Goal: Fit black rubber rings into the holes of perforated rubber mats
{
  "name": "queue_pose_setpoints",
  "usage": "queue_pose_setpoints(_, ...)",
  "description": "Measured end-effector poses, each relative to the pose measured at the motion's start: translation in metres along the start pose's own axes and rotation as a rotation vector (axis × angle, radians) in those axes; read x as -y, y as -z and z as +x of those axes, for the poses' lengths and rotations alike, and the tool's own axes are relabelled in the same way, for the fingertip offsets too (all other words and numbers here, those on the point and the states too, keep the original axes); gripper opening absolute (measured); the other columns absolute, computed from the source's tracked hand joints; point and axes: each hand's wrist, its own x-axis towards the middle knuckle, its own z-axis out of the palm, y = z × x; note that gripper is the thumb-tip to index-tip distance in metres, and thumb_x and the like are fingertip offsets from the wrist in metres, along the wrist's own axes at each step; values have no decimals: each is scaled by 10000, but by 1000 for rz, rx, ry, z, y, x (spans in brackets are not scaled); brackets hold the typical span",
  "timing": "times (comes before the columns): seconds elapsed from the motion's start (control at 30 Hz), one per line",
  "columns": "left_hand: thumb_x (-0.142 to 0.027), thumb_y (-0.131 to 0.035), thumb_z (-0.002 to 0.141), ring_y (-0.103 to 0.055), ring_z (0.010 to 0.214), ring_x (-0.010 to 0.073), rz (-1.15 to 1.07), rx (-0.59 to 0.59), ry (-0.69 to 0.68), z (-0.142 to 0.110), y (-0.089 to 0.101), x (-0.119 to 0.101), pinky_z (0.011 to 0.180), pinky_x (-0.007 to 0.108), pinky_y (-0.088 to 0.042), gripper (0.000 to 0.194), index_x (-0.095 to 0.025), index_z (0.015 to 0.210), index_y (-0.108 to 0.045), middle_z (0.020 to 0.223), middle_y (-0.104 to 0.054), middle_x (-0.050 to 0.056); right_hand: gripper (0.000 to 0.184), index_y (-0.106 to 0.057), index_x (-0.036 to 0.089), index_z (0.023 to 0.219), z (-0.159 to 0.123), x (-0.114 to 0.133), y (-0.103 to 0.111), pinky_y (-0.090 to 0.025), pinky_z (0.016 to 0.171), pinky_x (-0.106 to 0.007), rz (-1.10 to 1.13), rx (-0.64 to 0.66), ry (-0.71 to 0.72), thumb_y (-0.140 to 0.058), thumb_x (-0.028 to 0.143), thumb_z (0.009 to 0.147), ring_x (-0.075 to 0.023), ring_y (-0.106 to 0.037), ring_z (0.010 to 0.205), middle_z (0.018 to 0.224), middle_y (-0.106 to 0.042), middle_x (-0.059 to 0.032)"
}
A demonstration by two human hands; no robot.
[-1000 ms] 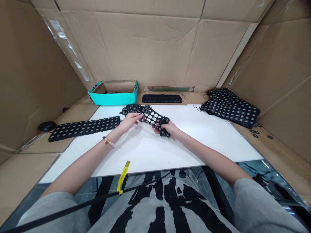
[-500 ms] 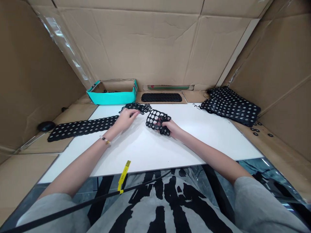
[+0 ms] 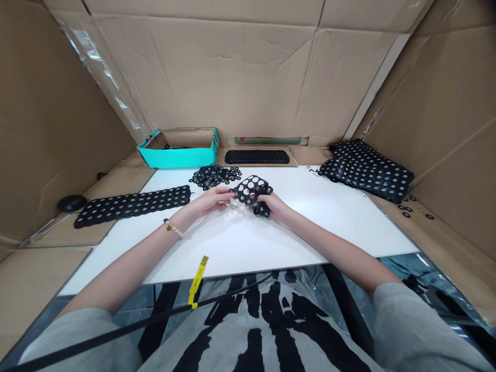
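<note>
A black mesh of linked rings (image 3: 251, 187) hangs above the white board, bunched at its right end. My right hand (image 3: 274, 204) is closed around that bunched end, thumb on top. At the mesh's left corner, my left hand (image 3: 215, 199) pinches a small black ring between thumb and fingers, touching the mesh or right beside it; the fingertips partly hide it. Behind my left hand lies a pile of loose black rings (image 3: 209, 176) on the board.
Left lies a long mesh strip (image 3: 134, 205), near a black rounded object (image 3: 72, 202). A turquoise box (image 3: 178, 157) and a folded mesh strip (image 3: 257, 156) are at the back. Stacked mesh (image 3: 372, 170) and loose rings (image 3: 406, 212) lie right. Cardboard walls (image 3: 248, 77) surround the white board (image 3: 232, 248).
My left hand left the mesh, reached back to the ring pile, then came forward and right to the mesh's left corner with a ring. My right hand kept its hold nearly in place.
</note>
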Motion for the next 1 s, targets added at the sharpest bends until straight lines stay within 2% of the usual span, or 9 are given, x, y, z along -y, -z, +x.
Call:
queue_pose_setpoints(0.1,-435,-844,576,-546,636,115,-63,-145,-11,7,11,2,548,223,-423,390,-147,769,-665,716,-618,31,402,-593,175,958,1,0,-2,-595,707,-378,-60,20,-14,-517,55,583,-213,-695,720,876,-715,-56)
queue_pose_setpoints(0.2,-487,-733,691,-557,662,142,18,-436,-159,16,37,3,564,259,-439,381,-144,853,-694,847,-670,84,356,-604,163,913,2,-2,-3,-592,652,-355,-119,16,-23,-518,53,585,-217,-693,697,814,-712,-59)
queue_pose_setpoints(0.33,-376,-537,861,-566,1001,283,547,-820,-364,22,80,5,822,415,-461,307,-171,978,-733,1093,-668,137,364,-602,167,885,3,-3,-2,-593,613,-351,-91,-41,-39,-499,34,563,-215,-687,671,778,-706,-42)
queue_pose_setpoints(0.47,-344,-515,890,-395,1227,403,985,-921,-342,18,84,8,939,545,-367,364,-227,1186,-692,1388,-495,159,381,-592,175,902,3,-4,-1,-598,625,-356,-45,-46,-53,-500,21,566,-210,-686,676,768,-705,-35)
queue_pose_setpoints(0.53,-352,-493,910,-416,1216,372,1032,-861,-453,12,69,4,963,523,-361,378,-224,1221,-666,1363,-514,151,388,-593,179,911,3,-3,-2,-600,646,-359,-35,-46,-50,-502,15,571,-208,-688,686,761,-702,-30)
queue_pose_setpoints(0.63,-400,-503,915,-546,1071,272,993,-543,-622,3,37,-7,962,418,-389,321,-197,1038,-720,1098,-673,100,394,-602,175,926,3,-2,-3,-595,647,-351,-25,-36,-39,-513,15,577,-206,-688,691,774,-702,-33)
queue_pose_setpoints(0.73,-470,-633,812,-611,917,234,912,-264,-528,-4,8,-10,841,353,-438,323,-192,937,-739,969,-729,64,402,-613,174,943,2,-1,-3,-580,604,-331,-38,-8,-2,-524,31,578,-206,-681,681,775,-701,-31)
queue_pose_setpoints(0.87,-458,-718,698,-626,803,206,679,-204,-344,-4,-14,-1,730,315,-451,391,-175,967,-742,950,-743,65,440,-615,188,970,1,0,-3,-574,604,-328,-55,51,32,-512,51,565,-205,-680,695,819,-715,-25)
queue_pose_setpoints(1.0,-477,-795,571,-610,706,181,286,-208,-148,4,-8,8,643,293,-443,463,-155,900,-754,881,-743,83,385,-607,187,934,2,-4,-4,-579,648,-352,-88,61,24,-518,68,579,-210,-692,695,861,-721,-37)
